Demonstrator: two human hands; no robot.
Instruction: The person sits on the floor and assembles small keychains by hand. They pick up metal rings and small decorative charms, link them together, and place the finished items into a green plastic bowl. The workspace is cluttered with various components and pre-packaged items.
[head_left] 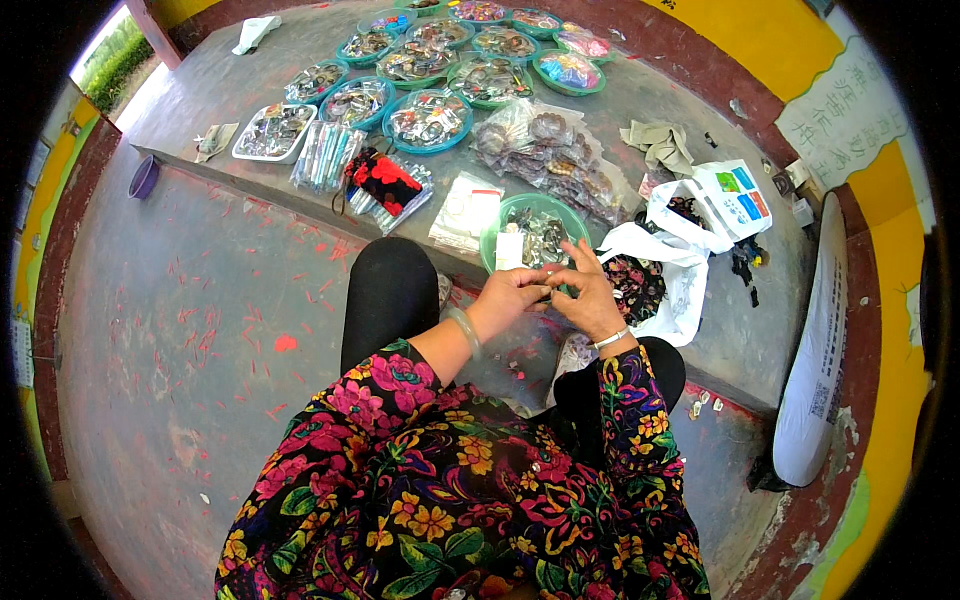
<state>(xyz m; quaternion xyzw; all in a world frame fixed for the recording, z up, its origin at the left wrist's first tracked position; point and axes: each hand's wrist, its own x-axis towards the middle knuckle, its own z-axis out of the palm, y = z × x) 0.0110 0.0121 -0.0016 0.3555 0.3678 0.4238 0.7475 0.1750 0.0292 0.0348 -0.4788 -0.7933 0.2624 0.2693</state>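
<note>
My left hand [508,302] and my right hand [588,298] meet over the near rim of a green basin [487,247]. The fingertips of both are pinched together at one spot, and whatever lies between them is too small to make out. On my right hand the other fingers are raised and spread. Inside the basin lie many small silvery pieces [545,238] and a white card [509,251]. Close by my right hand, a white plastic bag [685,305] stands open with dark flowered cloth [638,287] in it.
Many basins of small goods [428,120] cover the raised concrete ledge. Nearer lie a white tray [272,133], packets of pens [326,155], a red-and-black pouch [384,182], flat clear packets [466,211] and bagged brown items [550,160]. A long white board [815,350] leans at the right.
</note>
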